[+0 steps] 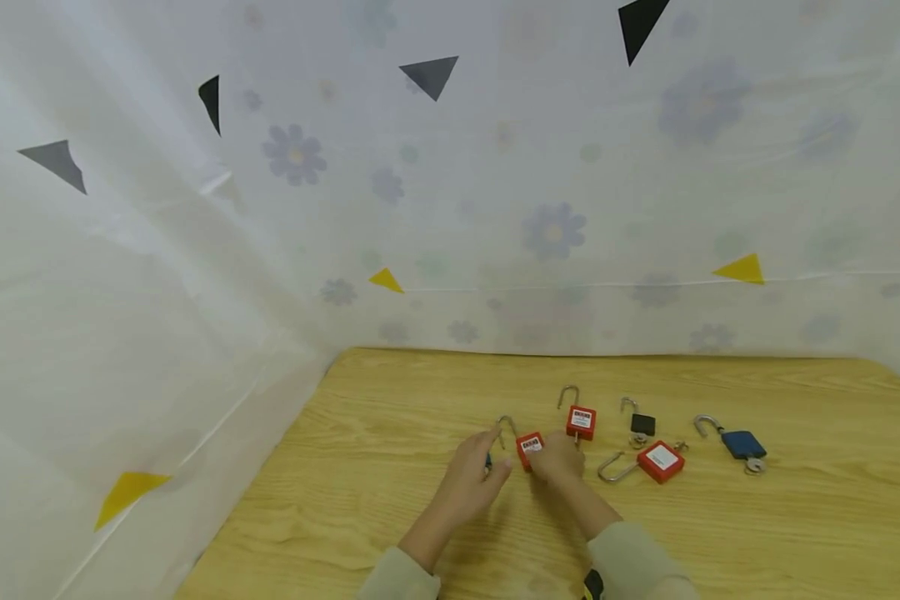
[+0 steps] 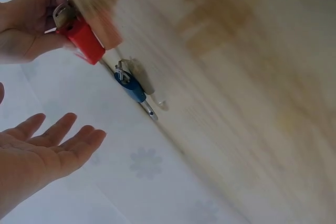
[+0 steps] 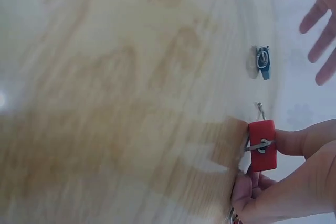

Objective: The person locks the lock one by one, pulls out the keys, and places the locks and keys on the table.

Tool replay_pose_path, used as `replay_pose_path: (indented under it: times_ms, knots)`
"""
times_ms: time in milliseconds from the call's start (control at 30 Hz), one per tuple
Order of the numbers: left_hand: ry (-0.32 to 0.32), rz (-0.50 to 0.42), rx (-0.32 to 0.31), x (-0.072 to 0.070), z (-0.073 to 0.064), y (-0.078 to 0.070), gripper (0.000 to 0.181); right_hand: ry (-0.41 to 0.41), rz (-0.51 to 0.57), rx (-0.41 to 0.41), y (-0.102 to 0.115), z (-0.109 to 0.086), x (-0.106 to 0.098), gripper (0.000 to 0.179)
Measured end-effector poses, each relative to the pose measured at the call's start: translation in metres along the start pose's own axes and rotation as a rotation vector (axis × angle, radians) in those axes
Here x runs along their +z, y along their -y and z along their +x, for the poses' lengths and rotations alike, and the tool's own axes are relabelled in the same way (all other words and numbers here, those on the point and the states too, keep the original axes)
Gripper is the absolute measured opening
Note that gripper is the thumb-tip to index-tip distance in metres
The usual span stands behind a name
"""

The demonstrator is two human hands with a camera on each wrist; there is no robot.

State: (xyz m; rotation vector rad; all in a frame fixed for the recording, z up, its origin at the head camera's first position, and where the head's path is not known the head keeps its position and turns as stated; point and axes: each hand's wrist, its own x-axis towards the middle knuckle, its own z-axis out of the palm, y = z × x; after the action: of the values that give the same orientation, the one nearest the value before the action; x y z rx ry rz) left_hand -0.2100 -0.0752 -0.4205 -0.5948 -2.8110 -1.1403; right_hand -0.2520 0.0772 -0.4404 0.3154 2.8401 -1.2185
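My right hand (image 1: 558, 458) pinches a red padlock (image 1: 528, 447) between thumb and fingers, close over the table. Its shackle stands open, and a key (image 3: 261, 146) sits in its base, as the right wrist view shows. To the left, my left hand (image 1: 471, 479) holds nothing; its fingers (image 2: 60, 129) are extended and apart in the left wrist view. A blue padlock (image 2: 131, 86) with keys lies on the table near the left hand, mostly hidden behind it in the head view. Just beyond the right hand lies another red padlock (image 1: 581, 422) with its shackle open.
Farther right on the wooden table (image 1: 330, 492) lie a black padlock (image 1: 642, 425), a red padlock (image 1: 661, 462) with a white label and a blue padlock (image 1: 742, 444), all with open shackles and keys. A flower-patterned sheet (image 1: 480, 208) hangs behind the table.
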Motion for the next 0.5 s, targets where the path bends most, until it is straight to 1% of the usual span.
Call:
replay_pose_path:
  times_ms: [67,167,267,400,500]
  knots:
    - [0.010,-0.004,0.001,0.001,0.001,-0.001,0.051,0.030,0.092,0.023,-0.002,0.001,-0.002,0.020]
    - [0.018,0.015,-0.006,0.001,0.002,-0.002,0.050,0.062,0.227,0.047,-0.004,0.001,-0.007,0.029]
    - [0.011,0.027,-0.008,0.000,0.006,-0.005,0.048,0.088,0.286,0.064,-0.007,0.001,-0.011,0.036]
    - [-0.016,-0.017,-0.028,-0.001,0.012,-0.009,0.046,0.145,0.370,0.108,-0.011,-0.005,-0.015,0.036]
    - [-0.034,-0.081,-0.080,-0.001,0.016,-0.012,0.044,0.195,0.443,0.126,-0.013,-0.011,-0.018,0.037]
